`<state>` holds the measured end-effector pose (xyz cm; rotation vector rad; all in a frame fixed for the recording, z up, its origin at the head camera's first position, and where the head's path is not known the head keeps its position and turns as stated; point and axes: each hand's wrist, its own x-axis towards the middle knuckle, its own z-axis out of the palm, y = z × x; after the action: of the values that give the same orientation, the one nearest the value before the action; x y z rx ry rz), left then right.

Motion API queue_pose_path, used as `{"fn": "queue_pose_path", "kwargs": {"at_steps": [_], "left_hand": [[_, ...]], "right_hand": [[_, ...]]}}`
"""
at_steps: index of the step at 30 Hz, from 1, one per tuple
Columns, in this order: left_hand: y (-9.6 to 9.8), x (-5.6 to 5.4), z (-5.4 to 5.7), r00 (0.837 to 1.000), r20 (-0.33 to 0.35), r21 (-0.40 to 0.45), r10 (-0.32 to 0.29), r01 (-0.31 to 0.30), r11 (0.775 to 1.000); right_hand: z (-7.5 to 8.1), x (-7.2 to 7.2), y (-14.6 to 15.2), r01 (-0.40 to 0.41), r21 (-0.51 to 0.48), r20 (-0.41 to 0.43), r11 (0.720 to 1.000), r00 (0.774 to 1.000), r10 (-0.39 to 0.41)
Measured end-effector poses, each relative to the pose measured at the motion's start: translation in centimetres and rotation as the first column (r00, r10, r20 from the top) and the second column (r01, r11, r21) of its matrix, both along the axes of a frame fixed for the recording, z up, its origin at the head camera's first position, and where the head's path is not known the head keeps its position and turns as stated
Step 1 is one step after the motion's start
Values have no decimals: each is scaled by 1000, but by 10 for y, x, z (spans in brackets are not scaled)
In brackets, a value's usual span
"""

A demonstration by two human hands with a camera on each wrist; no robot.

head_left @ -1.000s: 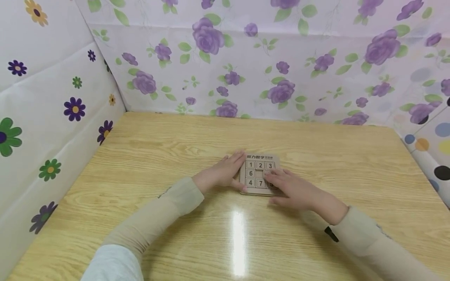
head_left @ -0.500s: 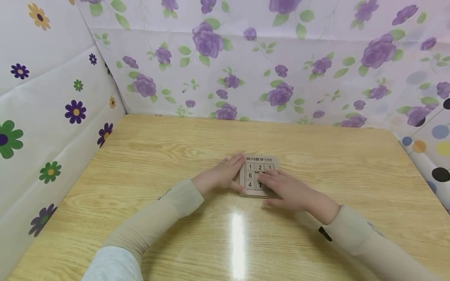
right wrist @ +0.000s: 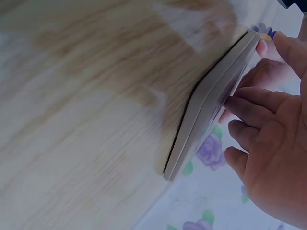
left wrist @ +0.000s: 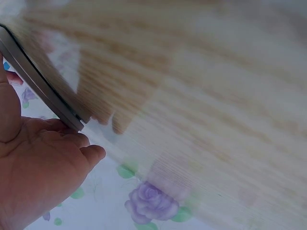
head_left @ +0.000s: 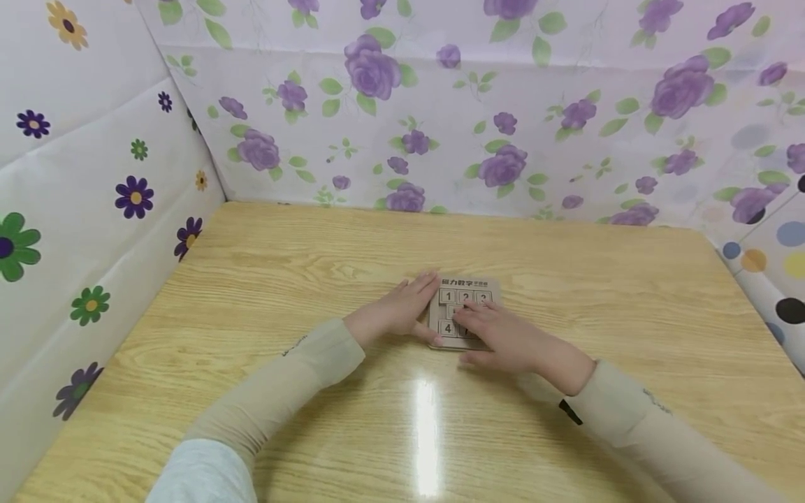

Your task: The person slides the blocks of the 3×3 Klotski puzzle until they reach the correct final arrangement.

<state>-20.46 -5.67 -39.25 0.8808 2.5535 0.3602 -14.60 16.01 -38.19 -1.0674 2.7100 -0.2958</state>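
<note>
A wooden number slide puzzle (head_left: 470, 285) lies flat on the table, with tiles 1, 2 and 3 in its top row. My left hand (head_left: 401, 309) holds the puzzle's left side, thumb at the near corner and fingers at the far one. Over the board reaches my right hand (head_left: 512, 337), its fingertips on a middle-row tile (head_left: 451, 312) that sits off its left slot. That hand covers the right part of the tiles. In the left wrist view the left palm (left wrist: 43, 167) meets the puzzle's edge (left wrist: 41, 86); the right wrist view has extended right fingers above the board (right wrist: 201, 115).
The wood-grain table (head_left: 302, 265) stretches around the puzzle on all sides. A white sheet with purple flowers (head_left: 409, 126) hangs along the far edge, and a flowered sheet (head_left: 94, 209) closes the left side. Glare marks the table's near part.
My right hand has moved left across the board to the middle row's left tile. That tile has shifted slightly right. The left hand has stayed in place.
</note>
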Motion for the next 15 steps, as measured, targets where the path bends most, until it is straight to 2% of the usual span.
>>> {"fn": "queue_pose_path", "kwargs": {"at_steps": [5, 15], "left_hand": [[0, 0, 2, 1000, 5, -6, 3, -3, 1000], [0, 1, 3, 1000, 7, 0, 0, 0, 1000]], "right_hand": [[1, 1, 8, 28, 6, 10, 1000, 1000, -28], [6, 7, 10, 23, 30, -28, 999, 999, -22]]}}
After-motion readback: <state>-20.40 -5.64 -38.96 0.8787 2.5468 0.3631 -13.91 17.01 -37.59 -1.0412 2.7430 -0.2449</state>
